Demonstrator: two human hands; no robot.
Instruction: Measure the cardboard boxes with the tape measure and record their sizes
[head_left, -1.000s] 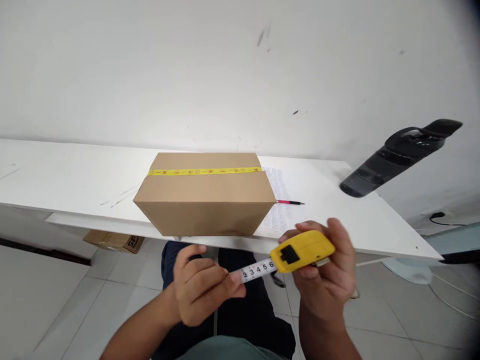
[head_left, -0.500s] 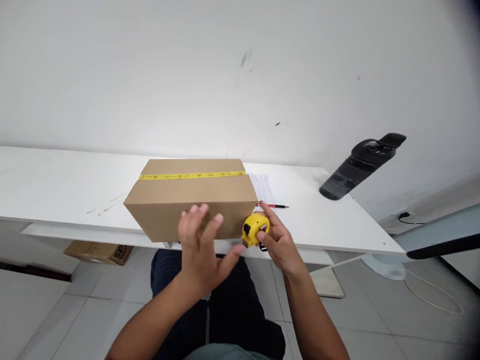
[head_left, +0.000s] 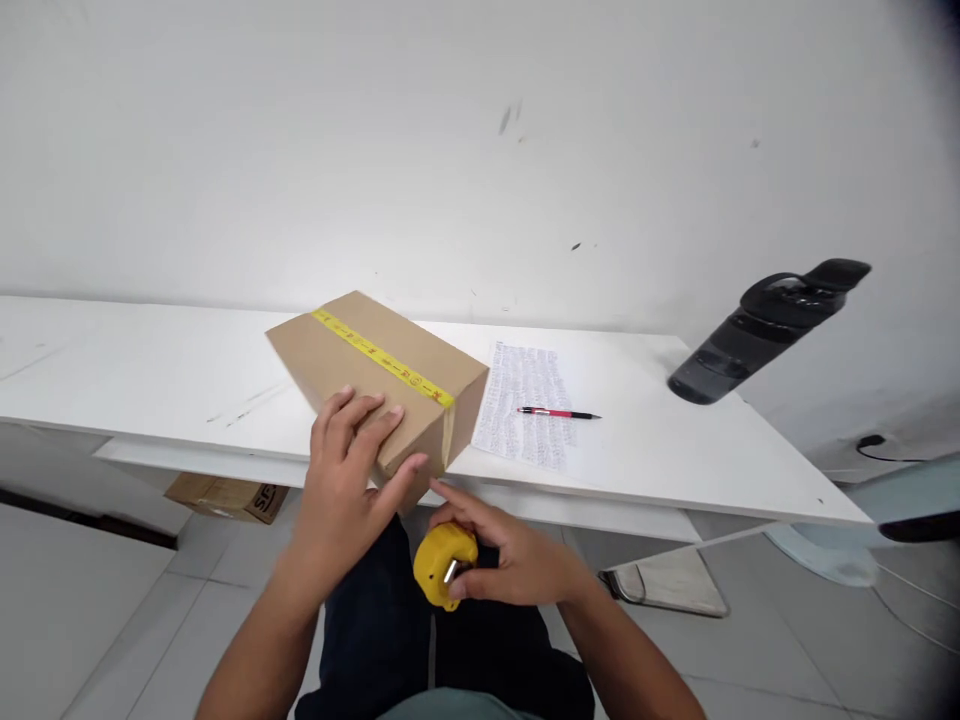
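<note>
A brown cardboard box (head_left: 397, 345) with yellow printed tape (head_left: 382, 358) along its top sits at an angle on the white table, its near corner jutting past the front edge. My left hand (head_left: 349, 460) lies against the box's near side, fingertips on the top edge and thumb by the near end, fingers spread. In my right hand (head_left: 499, 550) is a yellow tape measure (head_left: 442, 565), held just below that near corner, with the index finger stretched toward the box. No blade is visibly drawn out of the tape measure.
Right of the box, a red and black pen (head_left: 559, 412) rests on a handwritten sheet (head_left: 517, 375). A dark water bottle (head_left: 739, 340) stands near the table's right end. Under the table is another carton (head_left: 225, 495). The wall rises behind the white table (head_left: 637, 450).
The box has turned so its taped end faces me, uncovering more of the sheet. My left hand has come onto the box. My right hand has lowered and moved left with the tape measure.
</note>
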